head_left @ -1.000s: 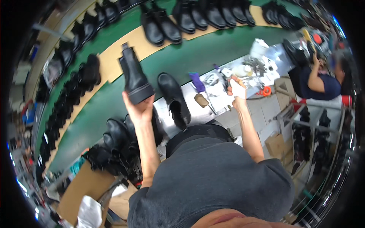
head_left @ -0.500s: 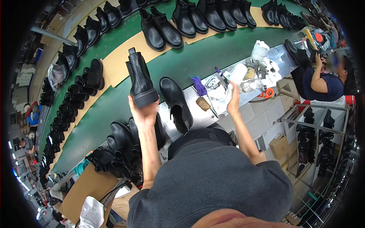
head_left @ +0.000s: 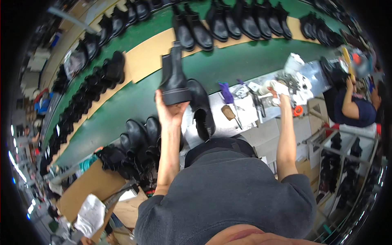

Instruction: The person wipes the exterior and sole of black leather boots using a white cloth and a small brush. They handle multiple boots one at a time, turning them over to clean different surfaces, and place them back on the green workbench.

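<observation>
A black ankle boot (head_left: 174, 77) is held up over the bench, its sole edge low and its shaft up. My left hand (head_left: 170, 113) is closed round its heel end from below. Just to the right, a second black boot (head_left: 200, 106) lies on the metal bench edge, opening toward me. My right hand (head_left: 282, 97) reaches out over the metal strip, closed on a white cloth (head_left: 280, 87). Around it sit a white bottle (head_left: 266, 87), slightly blurred, and a white container (head_left: 293, 63). A purple cloth (head_left: 226, 93) and a brown pad (head_left: 228, 112) lie between my hands.
Pairs of black boots (head_left: 249, 26) line the green bench (head_left: 241, 61) on tan card. More boots (head_left: 134, 134) stand left of my arm. An orange ring (head_left: 298, 110) is beside the right forearm. At right are a co-worker (head_left: 354, 107) and a metal rack (head_left: 347, 143).
My right hand has moved right and farther out over the bench, and the white bottle is no longer upright by its fingers. The held boot stays in my left hand; the whole view has shifted.
</observation>
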### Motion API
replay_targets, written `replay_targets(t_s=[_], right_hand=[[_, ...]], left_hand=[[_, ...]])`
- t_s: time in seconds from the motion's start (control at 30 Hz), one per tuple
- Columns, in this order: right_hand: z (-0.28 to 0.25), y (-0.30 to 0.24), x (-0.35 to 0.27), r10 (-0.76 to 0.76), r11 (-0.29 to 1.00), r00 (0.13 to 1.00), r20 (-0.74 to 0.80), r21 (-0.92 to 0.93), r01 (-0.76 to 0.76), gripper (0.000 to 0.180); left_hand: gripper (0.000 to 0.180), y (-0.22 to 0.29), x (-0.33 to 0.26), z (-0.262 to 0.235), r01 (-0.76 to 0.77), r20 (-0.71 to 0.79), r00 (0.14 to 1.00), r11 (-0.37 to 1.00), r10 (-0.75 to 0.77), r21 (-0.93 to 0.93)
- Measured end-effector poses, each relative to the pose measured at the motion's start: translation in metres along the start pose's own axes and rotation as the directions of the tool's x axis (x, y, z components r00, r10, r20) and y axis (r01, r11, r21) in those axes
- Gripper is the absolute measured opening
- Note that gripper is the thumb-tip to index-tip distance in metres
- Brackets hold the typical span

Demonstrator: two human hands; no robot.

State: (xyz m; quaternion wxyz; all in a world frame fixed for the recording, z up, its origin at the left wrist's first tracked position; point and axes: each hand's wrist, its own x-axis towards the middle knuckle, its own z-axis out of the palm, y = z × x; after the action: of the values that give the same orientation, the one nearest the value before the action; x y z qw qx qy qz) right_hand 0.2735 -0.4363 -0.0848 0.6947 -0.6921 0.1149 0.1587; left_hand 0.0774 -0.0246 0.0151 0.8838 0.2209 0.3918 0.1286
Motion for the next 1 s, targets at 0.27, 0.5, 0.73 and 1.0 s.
replay_targets(t_s=[0.27,0.5,0.73,1.0], right_hand=[[0.190,-0.106,-0.116,-0.155,0.960,0.745,0.649,-0.078,0.268,0.064],[0.247,-0.134,-0.133,-0.076,0.914,0.661,0.746,-0.213,0.346,0.047],[0.268,-0.087,-0.119,-0.146,0.979,0.775,0.615,-0.021,0.201,0.045],[0.249,-0.100,-0.110,-0.174,0.985,0.699,0.694,0.111,0.135,0.034]], left_hand=[[0.065,-0.016,-0.017,0.019,-0.223,0.023,0.975,0.969,0.222,0.108],[0.085,-0.021,-0.040,0.036,-0.569,0.141,0.822,0.783,0.552,0.250],[0.089,-0.027,-0.036,0.036,-0.843,0.418,0.335,0.071,0.844,0.533],[0.086,-0.001,-0.037,0.045,-0.532,0.085,0.844,0.806,0.530,0.259]])
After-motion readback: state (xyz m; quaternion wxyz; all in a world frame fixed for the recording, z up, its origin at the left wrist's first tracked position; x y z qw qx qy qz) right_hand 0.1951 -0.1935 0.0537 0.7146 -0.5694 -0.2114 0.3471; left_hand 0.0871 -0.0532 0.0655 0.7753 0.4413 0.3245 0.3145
